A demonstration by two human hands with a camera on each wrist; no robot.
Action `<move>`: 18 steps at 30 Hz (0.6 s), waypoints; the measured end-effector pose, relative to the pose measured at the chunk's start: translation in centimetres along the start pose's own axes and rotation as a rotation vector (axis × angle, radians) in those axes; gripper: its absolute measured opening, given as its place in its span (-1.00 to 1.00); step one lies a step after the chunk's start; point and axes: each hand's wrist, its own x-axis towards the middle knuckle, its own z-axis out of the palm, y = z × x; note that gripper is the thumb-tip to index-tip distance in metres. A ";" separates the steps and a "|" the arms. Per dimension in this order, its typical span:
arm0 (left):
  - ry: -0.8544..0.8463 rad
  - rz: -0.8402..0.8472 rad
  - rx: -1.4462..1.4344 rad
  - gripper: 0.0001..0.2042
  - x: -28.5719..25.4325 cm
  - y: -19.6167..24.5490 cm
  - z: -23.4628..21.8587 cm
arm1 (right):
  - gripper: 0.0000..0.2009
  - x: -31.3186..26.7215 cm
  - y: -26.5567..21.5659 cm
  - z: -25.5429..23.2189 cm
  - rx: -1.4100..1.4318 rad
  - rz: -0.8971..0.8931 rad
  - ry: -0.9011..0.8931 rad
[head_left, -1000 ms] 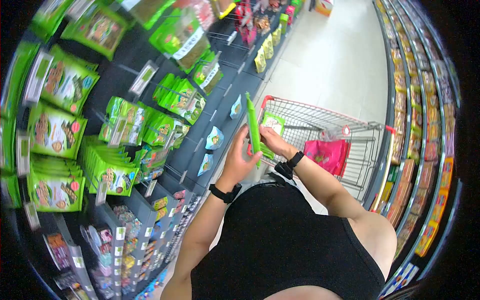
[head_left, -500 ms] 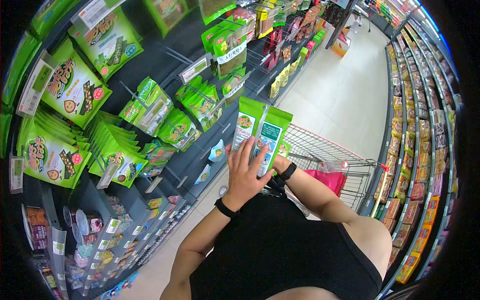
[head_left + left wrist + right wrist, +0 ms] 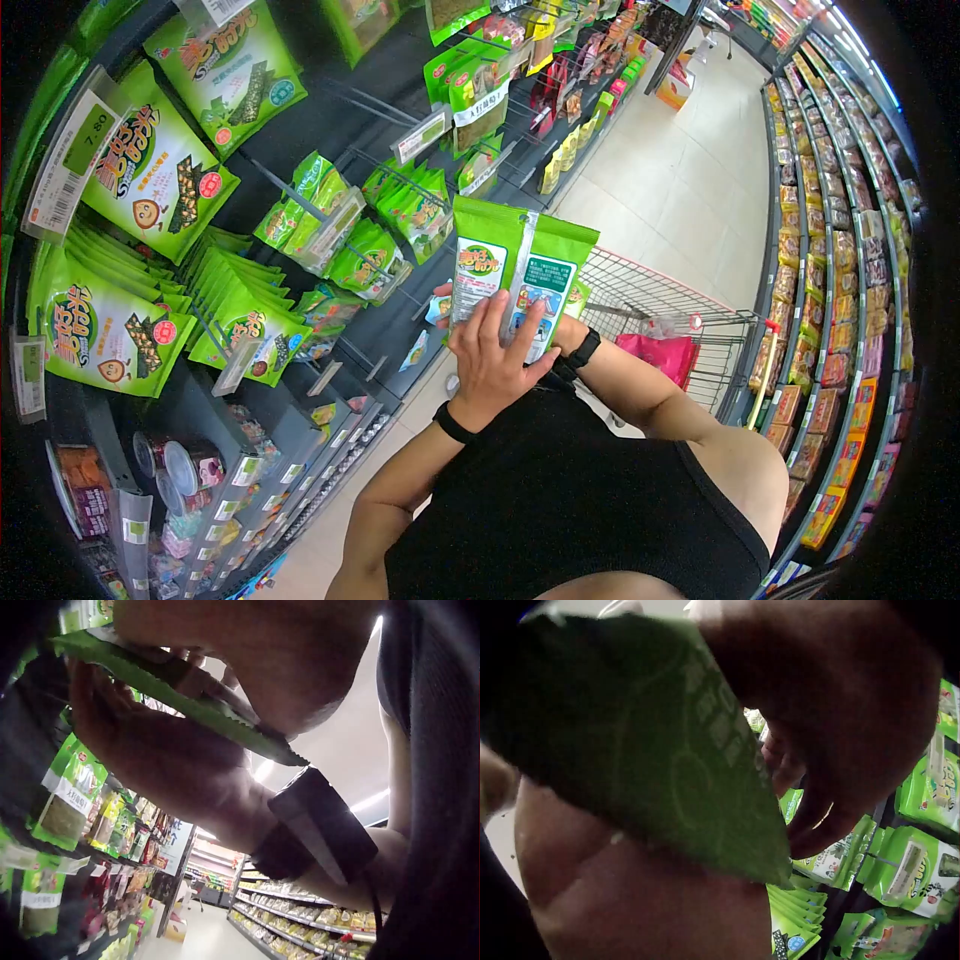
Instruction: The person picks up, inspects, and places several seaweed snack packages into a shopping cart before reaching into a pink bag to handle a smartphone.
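A green seaweed snack packet (image 3: 545,245) is held in front of my torso, its printed back turned up towards the head camera. Across its lower face lies my left hand (image 3: 497,345), fingers straight and spread over the print. From beneath, my right hand (image 3: 150,750) holds the packet, mostly hidden in the head view; its fingertips show past the packet's left edge. The left wrist view catches the packet (image 3: 195,709) edge-on between both hands. In the right wrist view the packet's dark green surface (image 3: 652,757) fills much of the picture.
Similar green packets (image 3: 110,325) hang from hooks on the left rack, with price tags (image 3: 75,160) in front. A wire shopping cart (image 3: 690,310) stands ahead, a pink bag (image 3: 660,355) inside. Shelves of packaged goods (image 3: 835,330) line the right side of the aisle (image 3: 690,180).
The packet has turned from edge-on to face the head camera, and my left hand has moved onto its face. Over the last half second the hands have barely moved.
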 end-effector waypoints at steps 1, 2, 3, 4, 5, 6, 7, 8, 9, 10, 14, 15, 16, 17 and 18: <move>0.009 -0.005 -0.010 -0.35 -0.1 -0.3 -0.1 | -0.25 0.2 0.0 0.3 -0.002 -0.001 0.000; 0.010 -0.002 -0.012 -0.35 -0.2 -0.5 -0.2 | -0.24 0.3 0.0 0.6 -0.003 -0.010 0.003; 0.010 0.000 -0.016 -0.35 -0.2 -0.8 -0.4 | -0.24 0.2 0.0 0.7 -0.004 -0.018 0.009; 0.009 0.003 -0.021 -0.35 -0.3 -1.0 -0.5 | -0.23 0.1 -0.1 0.9 -0.010 -0.027 0.011; -0.001 -0.005 -0.028 -0.35 -0.5 -1.3 -0.7 | -0.23 0.1 -0.1 1.0 -0.020 -0.037 0.018; -0.011 -0.014 -0.037 -0.34 -0.6 -1.6 -0.8 | -0.22 0.0 -0.2 1.3 -0.022 -0.046 0.025; -0.021 -0.021 -0.046 -0.34 -0.6 -1.8 -1.0 | -0.22 0.1 -0.1 1.4 -0.023 -0.056 0.033; -0.030 -0.013 -0.045 -0.34 -0.6 -2.1 -1.2 | -0.21 0.2 -0.1 1.5 -0.026 -0.064 0.038; -0.037 -0.004 -0.043 -0.33 -0.5 -2.3 -1.5 | -0.20 0.3 0.0 1.8 -0.028 -0.069 0.042; -0.045 0.004 -0.041 -0.33 -0.5 -2.6 -1.7 | -0.20 0.4 0.1 2.0 -0.030 -0.079 0.046; -0.119 -0.013 -0.065 -0.22 -0.1 -3.8 -3.0 | -0.17 1.2 0.7 2.6 -0.040 -0.089 0.073; -0.128 -0.030 -0.099 -0.23 0.2 -4.2 -3.5 | -0.17 1.5 0.8 2.6 -0.043 -0.091 0.078; -0.138 -0.047 -0.134 -0.23 0.4 -4.5 -4.0 | -0.16 1.5 1.0 2.5 -0.051 -0.096 0.084; -0.127 -0.047 -0.149 -0.25 0.6 -4.6 -4.4 | -0.16 1.4 1.5 2.0 -0.065 -0.105 0.098; -0.115 -0.048 -0.165 -0.26 0.8 -4.7 -4.8 | 0.10 1.2 1.5 2.4 -0.076 -0.129 0.119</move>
